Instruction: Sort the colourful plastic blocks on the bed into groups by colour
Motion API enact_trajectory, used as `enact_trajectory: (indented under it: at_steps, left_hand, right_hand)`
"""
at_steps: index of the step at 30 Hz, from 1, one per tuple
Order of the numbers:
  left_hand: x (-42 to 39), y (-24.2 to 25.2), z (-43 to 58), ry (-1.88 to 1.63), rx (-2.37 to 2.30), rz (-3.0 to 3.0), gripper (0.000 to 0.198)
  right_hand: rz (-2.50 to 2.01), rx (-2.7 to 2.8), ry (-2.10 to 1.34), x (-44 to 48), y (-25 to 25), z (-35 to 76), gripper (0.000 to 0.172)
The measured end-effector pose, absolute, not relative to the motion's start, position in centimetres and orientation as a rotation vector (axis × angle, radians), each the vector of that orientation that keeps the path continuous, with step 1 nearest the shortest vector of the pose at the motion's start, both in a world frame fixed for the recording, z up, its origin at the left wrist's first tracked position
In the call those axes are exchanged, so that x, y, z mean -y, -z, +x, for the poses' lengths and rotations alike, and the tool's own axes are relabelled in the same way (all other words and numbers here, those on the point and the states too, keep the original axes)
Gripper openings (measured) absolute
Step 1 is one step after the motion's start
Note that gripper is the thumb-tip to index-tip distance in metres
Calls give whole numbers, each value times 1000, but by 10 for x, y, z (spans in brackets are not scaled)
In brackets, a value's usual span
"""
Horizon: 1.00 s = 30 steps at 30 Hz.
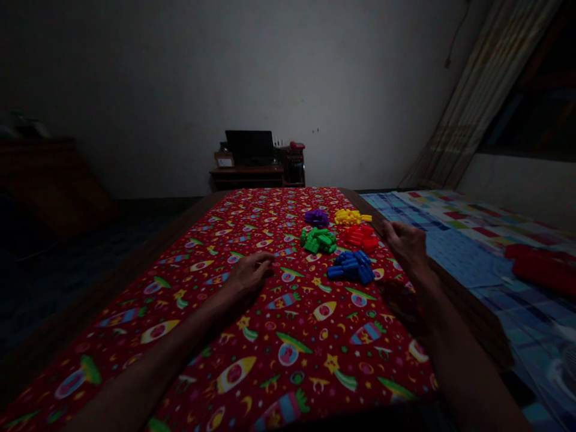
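Head view of the work area, seen from my remote station. A long bench (pixel 474 327), dark brown at its margins, bears a red cloth printed with rockets, stars and saucers (pixel 324 345). On its right half, toward the far end, lie five small heaps of glossy, plastic-looking pieces, each of one colour: a purple heap (pixel 316 218) and a yellow heap (pixel 347 217) farthest off, a green heap (pixel 318 241) and a red heap (pixel 361 238) in the middle, and a blue heap (pixel 351 267) nearest me. The outlines of single pieces run together in the dim light.

The left hand (pixel 252 271) is low over the cloth, to the left of the green and blue heaps and apart from both — palm down, fingers loosely bent and partly spread, with nothing visible in its grasp. The right hand (pixel 407 243) is at the bench's right margin, just beside the red heap, its fingers curled inward; whether they enclose a piece I cannot tell.

I judge the step in hand to be work among the colour-grouped heaps, at an instant when neither hand visibly touches one. A next move on the red heap would call for the right hand to shift inward and uncurl; on the green, for the left to extend rightward — without disturbing the narrow gaps.
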<state>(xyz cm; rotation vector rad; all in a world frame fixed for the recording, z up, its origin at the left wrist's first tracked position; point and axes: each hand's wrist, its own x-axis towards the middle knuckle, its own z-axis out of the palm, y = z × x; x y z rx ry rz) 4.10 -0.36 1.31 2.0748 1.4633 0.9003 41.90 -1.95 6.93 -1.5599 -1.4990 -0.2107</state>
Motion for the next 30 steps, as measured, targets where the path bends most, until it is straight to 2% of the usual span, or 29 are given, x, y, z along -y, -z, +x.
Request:
enact_trajectory:
  at_steps: [3,8,20,30]
  left_hand:
    - [-18,-13,0,-1032,-1769,2086,35]
    - [-41,-4,-63,-1110,-2082,1891,32]
    - [-40,-5,-77,-1194,-2068,1614,20]
    - [-46,5,-85,-1127,-2106,1742,31]
  right_hand:
    - [-1730,1346,279,7,-52,438,41]
    - [-1996,1374,150,-5,-14,449,40]
    - [-2147,1502,142,-10,3,453,45]
    - [-2166,1488,135,-12,6,456,46]
